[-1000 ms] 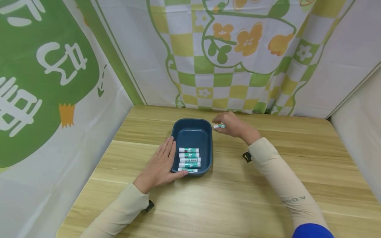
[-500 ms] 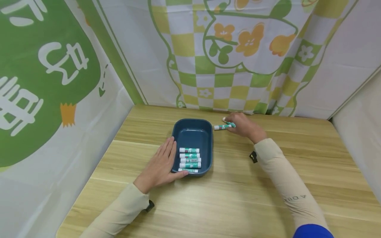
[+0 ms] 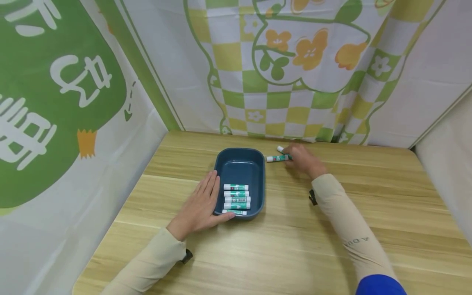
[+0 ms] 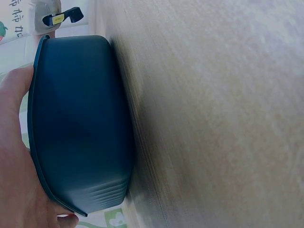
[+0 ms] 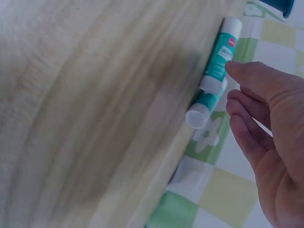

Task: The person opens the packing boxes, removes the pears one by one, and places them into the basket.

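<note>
A dark blue oblong tray (image 3: pixel 239 174) stands on the table with several glue sticks (image 3: pixel 236 187) in its near half, lying crosswise in a row. My left hand (image 3: pixel 197 207) rests straight fingers along its left rim, with the thumb across the near corner. Beyond the tray's right side, two more glue sticks lie close together: one (image 3: pixel 275 158) points toward the tray, while the other (image 3: pixel 280 149) lies aslant behind it. My right hand (image 3: pixel 302 157) hovers at their right ends, fingers loosely bent; the right wrist view shows the thumb tip (image 5: pixel 233 68) overlapping the nearer stick.
The wooden table (image 3: pixel 313 246) reaches back to a patterned curtain (image 3: pixel 273 102) close behind the loose glue sticks. A fabric wall (image 3: pixel 144 102) borders the left side, and another hangs at the right.
My right hand has let go of a glue stick, which now lies beside the tray, and has shifted slightly right. A second stick has come into sight behind it. My left hand has stayed put.
</note>
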`<state>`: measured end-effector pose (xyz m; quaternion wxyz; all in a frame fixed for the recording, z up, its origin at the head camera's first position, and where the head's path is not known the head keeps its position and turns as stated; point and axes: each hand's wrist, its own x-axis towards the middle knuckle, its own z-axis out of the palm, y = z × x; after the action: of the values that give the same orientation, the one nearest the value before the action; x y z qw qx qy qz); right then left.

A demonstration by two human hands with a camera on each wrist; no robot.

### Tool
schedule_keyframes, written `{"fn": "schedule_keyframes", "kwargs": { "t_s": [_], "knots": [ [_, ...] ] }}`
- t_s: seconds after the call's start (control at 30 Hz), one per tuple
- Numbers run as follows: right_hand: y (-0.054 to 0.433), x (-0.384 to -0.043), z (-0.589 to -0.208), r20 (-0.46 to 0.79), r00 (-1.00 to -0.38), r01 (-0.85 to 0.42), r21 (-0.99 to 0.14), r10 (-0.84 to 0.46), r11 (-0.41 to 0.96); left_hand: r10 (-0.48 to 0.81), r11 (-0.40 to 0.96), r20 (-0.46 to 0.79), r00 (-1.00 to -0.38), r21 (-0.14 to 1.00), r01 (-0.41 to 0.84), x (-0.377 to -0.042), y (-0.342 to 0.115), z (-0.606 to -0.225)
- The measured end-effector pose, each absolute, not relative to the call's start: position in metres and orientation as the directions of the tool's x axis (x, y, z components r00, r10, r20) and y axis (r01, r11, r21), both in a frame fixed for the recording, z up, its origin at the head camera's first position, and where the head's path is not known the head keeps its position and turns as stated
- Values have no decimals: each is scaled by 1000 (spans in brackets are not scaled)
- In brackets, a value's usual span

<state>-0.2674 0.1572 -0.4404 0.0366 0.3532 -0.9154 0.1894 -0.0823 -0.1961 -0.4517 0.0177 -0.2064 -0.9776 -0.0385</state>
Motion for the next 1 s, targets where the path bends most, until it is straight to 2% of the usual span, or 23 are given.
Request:
{"fn": "schedule_keyframes", "kwargs": {
  "t_s": [0.33,0.57,0.7,1.0],
  "knots": [
    [149,-271,-451,91,-809,-583,-253,-581,772,401,912,46,-915,80,403,-82,-196,-451],
    [142,-267,-454,29,-857,-495,-322,-515,807,400,913,33,-916,76,402,-81,-196,-451],
    [139,-265,-457,43,-876,-467,-324,-480,823,401,912,38,-915,73,403,-81,-196,-451],
    [136,-265,-461,47,-915,-384,-403,-400,831,404,911,39,-914,70,406,-83,-196,-451]
  ]
}}
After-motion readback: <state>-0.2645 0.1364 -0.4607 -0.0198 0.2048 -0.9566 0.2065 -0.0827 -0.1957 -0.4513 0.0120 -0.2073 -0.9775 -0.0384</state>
